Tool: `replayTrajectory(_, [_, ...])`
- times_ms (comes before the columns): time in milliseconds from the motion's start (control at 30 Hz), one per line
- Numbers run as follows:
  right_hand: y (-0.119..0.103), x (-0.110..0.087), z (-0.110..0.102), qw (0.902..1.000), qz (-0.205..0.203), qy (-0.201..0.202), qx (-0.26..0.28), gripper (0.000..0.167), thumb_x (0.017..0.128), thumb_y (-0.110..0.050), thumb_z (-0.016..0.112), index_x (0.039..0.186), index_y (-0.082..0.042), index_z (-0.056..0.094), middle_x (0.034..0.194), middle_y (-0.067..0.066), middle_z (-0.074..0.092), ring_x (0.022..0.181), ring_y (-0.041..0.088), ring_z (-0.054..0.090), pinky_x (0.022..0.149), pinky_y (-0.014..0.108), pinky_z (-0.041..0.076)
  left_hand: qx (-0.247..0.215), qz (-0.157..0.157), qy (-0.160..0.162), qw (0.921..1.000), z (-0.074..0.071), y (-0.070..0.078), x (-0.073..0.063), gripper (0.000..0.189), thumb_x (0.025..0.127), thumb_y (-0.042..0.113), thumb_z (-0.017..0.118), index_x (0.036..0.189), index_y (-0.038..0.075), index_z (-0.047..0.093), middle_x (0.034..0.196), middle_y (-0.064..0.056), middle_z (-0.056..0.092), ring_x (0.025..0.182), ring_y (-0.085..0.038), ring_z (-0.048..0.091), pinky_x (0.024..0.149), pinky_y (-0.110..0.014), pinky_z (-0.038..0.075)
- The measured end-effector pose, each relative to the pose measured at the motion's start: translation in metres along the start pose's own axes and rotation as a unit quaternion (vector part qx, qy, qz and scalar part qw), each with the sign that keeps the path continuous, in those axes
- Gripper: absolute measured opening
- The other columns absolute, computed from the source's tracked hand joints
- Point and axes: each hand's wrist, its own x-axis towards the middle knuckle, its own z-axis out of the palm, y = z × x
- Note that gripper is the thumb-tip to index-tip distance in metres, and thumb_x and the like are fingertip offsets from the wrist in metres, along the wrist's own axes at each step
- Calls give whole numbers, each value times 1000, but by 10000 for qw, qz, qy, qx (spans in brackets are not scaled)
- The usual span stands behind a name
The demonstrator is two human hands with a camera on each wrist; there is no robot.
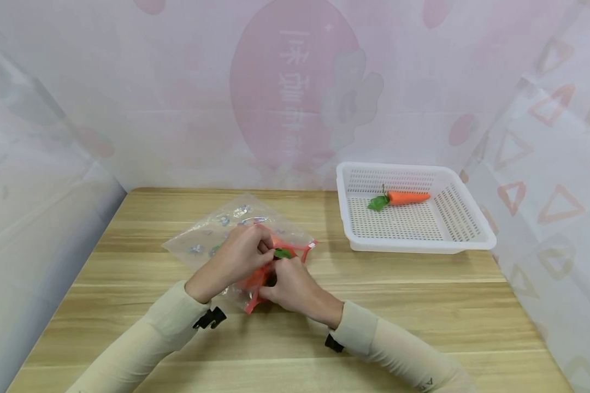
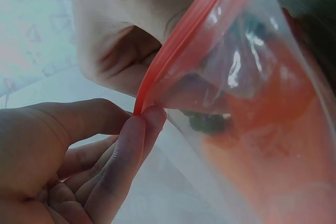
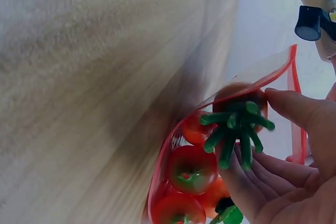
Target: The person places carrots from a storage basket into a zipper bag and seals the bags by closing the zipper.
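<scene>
A clear zip bag [image 1: 246,210] with a red edge and small printed figures lies on the table under both hands. My left hand [image 1: 241,248] pinches the bag's red zip edge [image 2: 173,51] between thumb and fingertips. At the open mouth, my right hand [image 1: 295,289] holds a tomato [image 3: 254,100] with a green star-shaped stem top, thumb on one side and fingers on the other. Several red tomatoes [image 3: 191,171] sit inside the bag, beside an orange piece with a green top [image 3: 228,213]. Clear plastic blurs the orange contents in the left wrist view.
A white perforated basket [image 1: 423,245] stands at the back right of the wooden table [image 1: 398,295]. In it lies an orange carrot [image 1: 408,198] with a green top. Printed cloth walls [image 1: 177,109] enclose the table at the back and sides.
</scene>
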Motion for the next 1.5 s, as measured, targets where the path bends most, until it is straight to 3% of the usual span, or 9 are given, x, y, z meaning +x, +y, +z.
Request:
replayTrajectory(167, [4, -2, -1, 9988, 96, -176, 454, 15, 89, -23, 84, 93, -9, 79, 85, -3, 79, 82, 6, 73, 73, 14, 53, -17, -25, -11, 10000, 1, -2, -1, 12, 89, -2, 71, 82, 6, 77, 81, -3, 78, 73, -10, 73, 70, -31, 63])
replayTrajectory(533, [8, -17, -17, 9964, 444, -451, 570, 18, 91, -23, 82, 92, -6, 78, 89, 0, 81, 79, 2, 73, 71, 14, 57, -5, -26, -12, 10000, 1, -2, -2, 11, 88, -4, 70, 85, 4, 78, 84, -5, 78, 75, -12, 73, 72, -32, 64])
replayTrajectory(700, [10, -26, -29, 9958, 509, -554, 519, 24, 91, -25, 83, 98, -3, 79, 91, 3, 81, 83, 9, 76, 72, 17, 59, 45, -13, -20, 10000, 2, -3, -3, 10, 88, -3, 70, 88, 3, 79, 85, -6, 78, 76, -12, 73, 72, -31, 64])
replayTrajectory(900, [12, -35, -48, 9979, 332, -481, 294, 31, 89, -23, 83, 107, 2, 77, 101, 13, 81, 95, 25, 80, 83, 36, 65, 100, -3, 11, 9999, 2, -2, -3, 9, 89, -2, 71, 89, 2, 79, 84, -5, 78, 76, -12, 73, 73, -32, 64])
replayTrajectory(1067, [13, -42, -62, 9978, 340, -427, 387, 34, 90, -21, 82, 113, 3, 76, 107, 15, 80, 98, 29, 79, 87, 44, 65, 122, 2, 0, 9999, 3, -3, -4, 8, 89, -1, 72, 88, 3, 79, 84, -5, 78, 76, -11, 73, 73, -32, 63])
replayTrajectory(1267, [14, -52, -81, 9995, 282, -138, 103, 27, 89, -22, 83, 109, -4, 78, 104, 10, 80, 94, 25, 79, 84, 37, 66, 69, -5, 35, 10000, 2, -3, -5, 9, 89, -2, 71, 88, 2, 80, 86, -6, 79, 77, -12, 74, 74, -33, 64])
replayTrajectory(1500, [17, -60, -105, 9996, 42, 93, -277, 30, 87, -20, 85, 109, -1, 77, 99, 10, 80, 88, 20, 79, 80, 35, 66, 124, 91, 56, 9999, 2, -5, -5, 10, 88, -2, 72, 84, 4, 79, 83, -5, 78, 75, -11, 73, 72, -31, 63])
